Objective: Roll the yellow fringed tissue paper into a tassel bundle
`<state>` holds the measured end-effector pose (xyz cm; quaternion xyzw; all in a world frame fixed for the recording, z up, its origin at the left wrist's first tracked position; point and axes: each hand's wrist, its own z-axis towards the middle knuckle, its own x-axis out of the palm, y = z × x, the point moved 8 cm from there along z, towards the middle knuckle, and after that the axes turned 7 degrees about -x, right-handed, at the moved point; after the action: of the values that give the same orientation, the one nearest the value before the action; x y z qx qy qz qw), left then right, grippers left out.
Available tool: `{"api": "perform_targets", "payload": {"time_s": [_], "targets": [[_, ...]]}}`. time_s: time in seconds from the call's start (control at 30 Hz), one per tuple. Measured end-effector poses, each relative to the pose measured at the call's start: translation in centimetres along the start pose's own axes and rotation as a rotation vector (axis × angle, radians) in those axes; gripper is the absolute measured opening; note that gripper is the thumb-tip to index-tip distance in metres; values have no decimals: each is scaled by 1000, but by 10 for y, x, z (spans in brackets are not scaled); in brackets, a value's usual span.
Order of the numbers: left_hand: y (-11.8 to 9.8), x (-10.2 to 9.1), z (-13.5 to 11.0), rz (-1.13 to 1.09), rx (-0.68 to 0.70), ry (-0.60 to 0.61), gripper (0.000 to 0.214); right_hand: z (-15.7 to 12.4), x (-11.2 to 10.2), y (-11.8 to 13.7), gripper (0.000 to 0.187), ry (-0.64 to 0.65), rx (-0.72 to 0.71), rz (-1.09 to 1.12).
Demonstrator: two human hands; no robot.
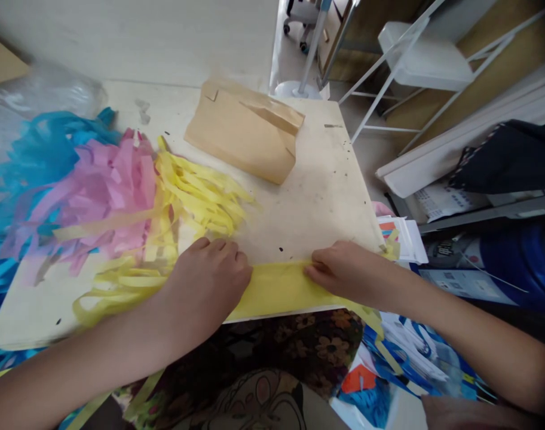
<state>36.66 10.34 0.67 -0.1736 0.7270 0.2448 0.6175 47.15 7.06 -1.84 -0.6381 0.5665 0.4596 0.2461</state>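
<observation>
A flat strip of yellow tissue paper [275, 291] lies along the near edge of the board, stretched between my two hands. My left hand [210, 283] is closed on its left part, knuckles up. At the other end my right hand [337, 267] pinches the paper between thumb and curled fingers. Cut yellow fringe spreads left of my left hand, and more strands hang past my right wrist. Beyond my left hand lies a bunch of yellow tassel strips [201, 191], beside a pink tassel bunch [113, 185] and a blue one [52, 146].
A brown paper bag [248, 128] lies at the back of the white board [326, 197]. Clear plastic wrap [52, 89] sits at far left. On the right are a white folding chair [427, 57], a blue barrel [519, 263] and a box of colored scraps [366, 388].
</observation>
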Motion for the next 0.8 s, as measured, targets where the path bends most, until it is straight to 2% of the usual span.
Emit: {"api": "perform_targets", "payload": {"time_s": [0.1, 0.23, 0.4, 0.5, 0.63, 0.8], "targets": [[-2, -4, -2, 25, 2, -23, 22, 3, 0, -1, 35, 40, 21, -15], [-6, -17, -3, 55, -3, -138, 16, 6, -9, 3, 31, 86, 48, -103], [-27, -23, -9, 50, 205, -251, 18, 6, -32, 24, 16, 35, 125, -221], [-35, -23, -13, 64, 255, -288, 18, 6, -42, 40, 14, -25, 151, -266], [-37, -24, -16, 74, 236, -280, 19, 7, -48, 61, 17, -184, 48, -416], [-36, -26, -15, 31, 195, -288, 20, 6, -29, 67, 16, -152, -125, -347]]}}
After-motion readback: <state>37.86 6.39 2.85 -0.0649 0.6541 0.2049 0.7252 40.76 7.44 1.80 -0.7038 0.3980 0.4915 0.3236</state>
